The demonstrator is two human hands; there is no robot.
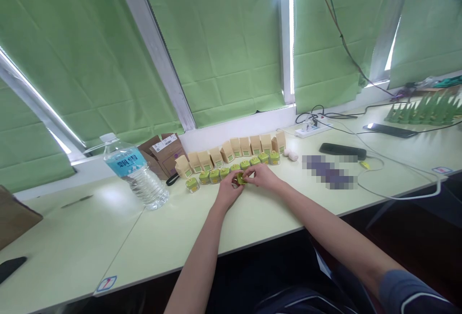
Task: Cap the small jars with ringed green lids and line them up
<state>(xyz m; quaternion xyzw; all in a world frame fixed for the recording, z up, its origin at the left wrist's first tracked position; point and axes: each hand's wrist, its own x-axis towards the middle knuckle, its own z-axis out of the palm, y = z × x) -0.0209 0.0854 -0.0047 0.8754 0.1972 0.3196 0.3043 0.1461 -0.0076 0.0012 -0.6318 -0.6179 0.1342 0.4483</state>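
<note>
My left hand [230, 190] and my right hand [264, 177] meet over the table, fingers closed round a small green item [240, 178] that looks like one of the green-lidded jars; the fingers cover much of it. Just behind my hands runs a row of several small clear jars with green lids, among them a jar [192, 185] at the left end and a jar [275, 158] at the right end. Behind that row stand several small kraft paper boxes, such as a box [255, 144] near the middle.
A large water bottle [137, 174] and an opened cardboard box [164, 157] stand to the left. On the right lie a black phone-like device [342, 151], a white power strip [312, 127], loose cables and a dark phone [390, 130]. Green blinds [224, 40] hang behind the table [173, 237].
</note>
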